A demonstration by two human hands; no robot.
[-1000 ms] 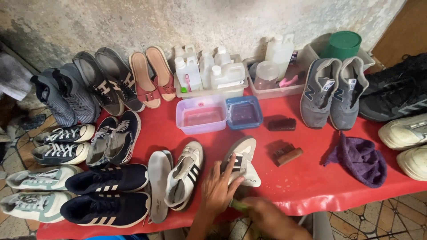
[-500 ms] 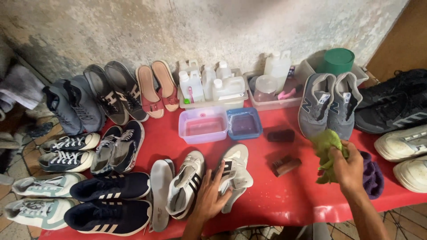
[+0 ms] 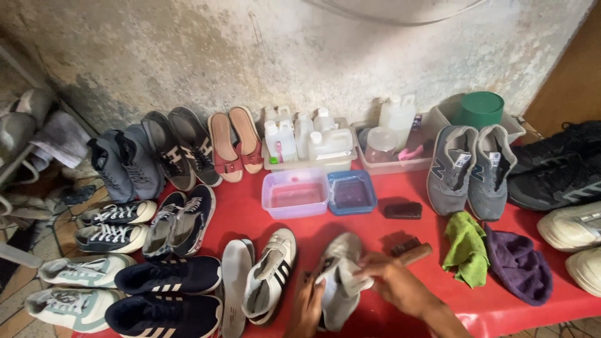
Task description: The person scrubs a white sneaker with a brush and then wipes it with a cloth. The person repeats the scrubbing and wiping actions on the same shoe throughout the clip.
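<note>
A white sneaker with dark stripes [image 3: 338, 275] sits at the front of the red table [image 3: 400, 294]. My left hand [image 3: 307, 310] grips its near side from below. My right hand [image 3: 391, 281] rests on the shoe's tongue and opening, fingers curled onto it. Its mate [image 3: 269, 275] lies just to the left, beside an upturned white sole [image 3: 233, 281]. A green cloth [image 3: 466, 250] lies on the table to the right, next to a purple cloth [image 3: 518, 266]. A wooden brush [image 3: 410, 251] lies just behind my right hand.
Two water tubs, pink [image 3: 295, 193] and blue [image 3: 352, 191], stand mid-table, with trays of white bottles [image 3: 307, 141] behind. A dark brush [image 3: 402, 210], grey sneakers [image 3: 471, 168], sandals [image 3: 236, 143] and several other shoes line the table. The wall [image 3: 250, 56] is behind.
My right hand has let go of the green cloth, which now lies by the purple one, and moved left onto the white sneaker. The camera has tilted up slightly.
</note>
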